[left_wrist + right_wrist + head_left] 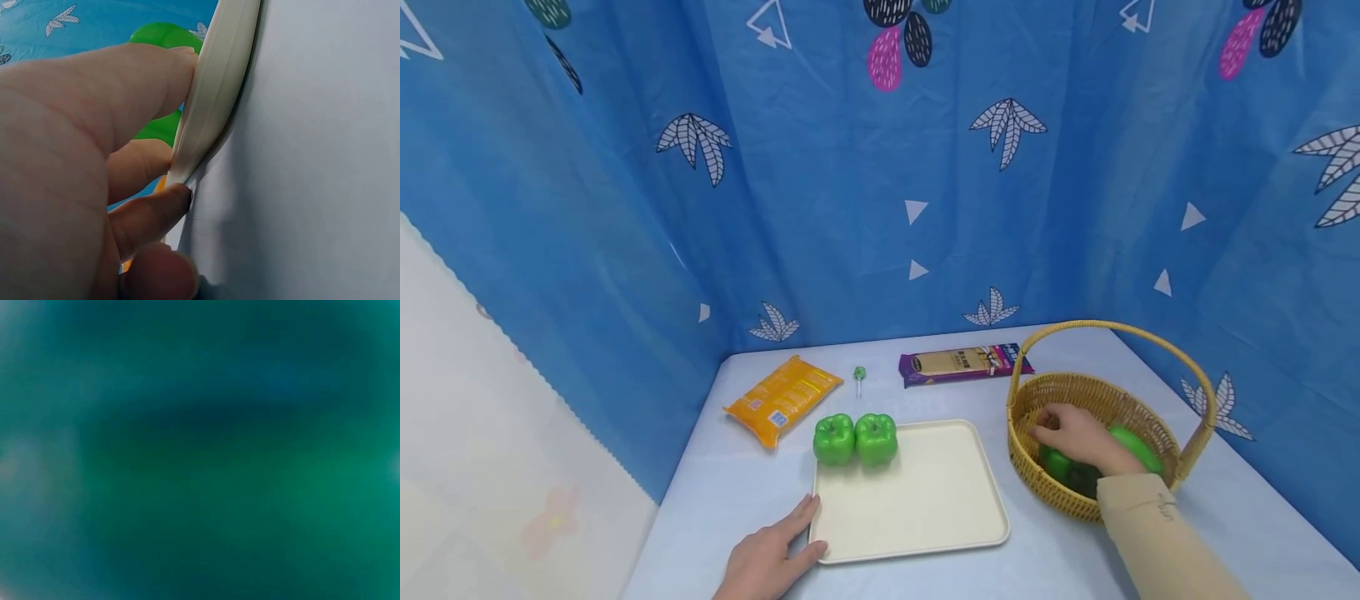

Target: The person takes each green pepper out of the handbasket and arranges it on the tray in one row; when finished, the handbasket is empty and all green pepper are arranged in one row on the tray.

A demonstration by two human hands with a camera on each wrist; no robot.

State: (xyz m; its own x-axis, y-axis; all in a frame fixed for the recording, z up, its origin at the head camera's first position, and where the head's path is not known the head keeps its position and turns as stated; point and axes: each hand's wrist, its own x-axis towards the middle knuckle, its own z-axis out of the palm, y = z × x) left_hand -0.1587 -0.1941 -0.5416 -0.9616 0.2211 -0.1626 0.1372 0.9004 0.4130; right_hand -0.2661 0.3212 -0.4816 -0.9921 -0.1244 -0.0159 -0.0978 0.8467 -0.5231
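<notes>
My left hand (772,549) lies at the left edge of a cream tray (917,508), its thumb and fingertips touching the rim. In the left wrist view the thumb and fingers (150,162) meet the side of the tray rim (215,81). Two green bell peppers (876,439) sit side by side at the tray's back left corner. My right hand (1078,435) reaches into a wicker basket (1037,477), over green items (1056,465) inside it. Whether it grips one is hidden; the right wrist view is only a green blur.
An orange packet (784,400) lies at the back left. Beside it is a small green lollipop (860,375). A purple snack packet (958,364) lies along the back. The basket's tall handle (1172,354) arches over it. Blue patterned curtain (865,183) encloses the table.
</notes>
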